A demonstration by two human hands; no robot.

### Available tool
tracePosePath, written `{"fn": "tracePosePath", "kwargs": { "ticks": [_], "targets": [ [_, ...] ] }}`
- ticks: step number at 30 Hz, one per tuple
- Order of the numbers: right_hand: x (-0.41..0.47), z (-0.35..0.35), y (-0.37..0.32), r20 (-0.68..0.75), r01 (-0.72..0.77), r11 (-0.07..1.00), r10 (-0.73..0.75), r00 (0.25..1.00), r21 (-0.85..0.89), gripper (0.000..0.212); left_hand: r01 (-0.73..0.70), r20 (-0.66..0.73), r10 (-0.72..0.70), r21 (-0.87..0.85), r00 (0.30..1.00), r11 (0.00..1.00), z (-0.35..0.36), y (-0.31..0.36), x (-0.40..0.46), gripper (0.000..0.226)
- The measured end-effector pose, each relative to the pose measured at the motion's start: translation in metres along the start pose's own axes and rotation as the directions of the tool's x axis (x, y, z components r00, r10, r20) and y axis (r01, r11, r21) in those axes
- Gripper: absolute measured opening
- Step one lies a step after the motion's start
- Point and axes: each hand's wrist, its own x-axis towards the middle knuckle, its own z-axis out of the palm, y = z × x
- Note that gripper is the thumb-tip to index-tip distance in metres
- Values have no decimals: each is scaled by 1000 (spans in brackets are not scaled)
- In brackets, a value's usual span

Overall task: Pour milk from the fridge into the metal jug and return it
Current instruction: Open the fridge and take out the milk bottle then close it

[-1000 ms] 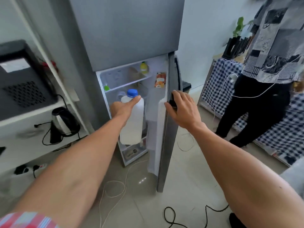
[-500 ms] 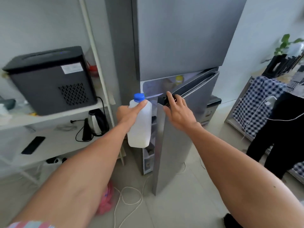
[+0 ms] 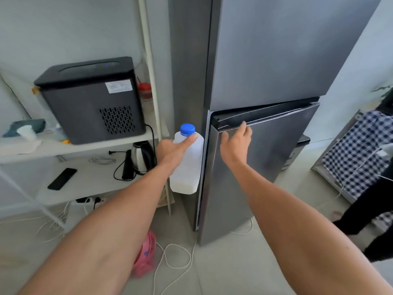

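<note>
While the milk bottle (image 3: 187,165) hangs upright in the air, with its blue cap (image 3: 187,129) on top and its long side going straight up and down, it sits just to the left of the fridge door (image 3: 265,167) and very close to the door's edge. The left hand (image 3: 170,151) holds it from the left side, with the fingers (image 3: 188,141) wrapped around the top part just under the cap, so the bottle lies to the right of that hand. The cap is on, so I think no milk has been poured yet. The right hand (image 3: 235,145) is on the other side, at the top edge of the lower door, its fingers a little spread and curled over the lip. The door looks almost shut, with only a thin gap showing along its left side. The metal jug is not in sight, so I cannot tell which way the bottle must go. My guess is that the bottle has to swing away from the fridge, and the left hand is the one to carry it, since it has the bottle. To the left stands a white shelf (image 3: 85,147) with a black machine (image 3: 89,99) on top and a kettle (image 3: 141,156) lower down. A pink fan (image 3: 145,256) and white cables (image 3: 176,258) lie on the floor below, so feet should step with care
</note>
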Motion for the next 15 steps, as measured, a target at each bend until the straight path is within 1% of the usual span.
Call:
{"fn": "tracePosePath", "kwargs": {
  "ticks": [1,2,5,7,11,15],
  "targets": [
    [0,7,-3,-3,-71,995,71,997,72,69,-2,3,2,1,1000,1000,0,-2,2,86],
    [1,12,-6,2,-106,989,107,994,104,68,-4,9,4,1,1000,1000,-1,-4,3,84],
    [10,20,-17,18,-147,981,145,989,127,66,-14,9,14,9,1000,1000,-3,-7,6,86],
    [17,22,-20,43,-155,982,151,988,107,62,-12,11,12,14,1000,1000,-5,-8,8,87],
    [34,27,-22,103,-141,989,137,985,33,50,-4,19,4,18,1000,1000,-7,-7,10,82],
    [39,29,-16,158,-140,989,130,979,54,58,-8,17,7,39,1000,999,-8,-3,11,81]
  ]
}}
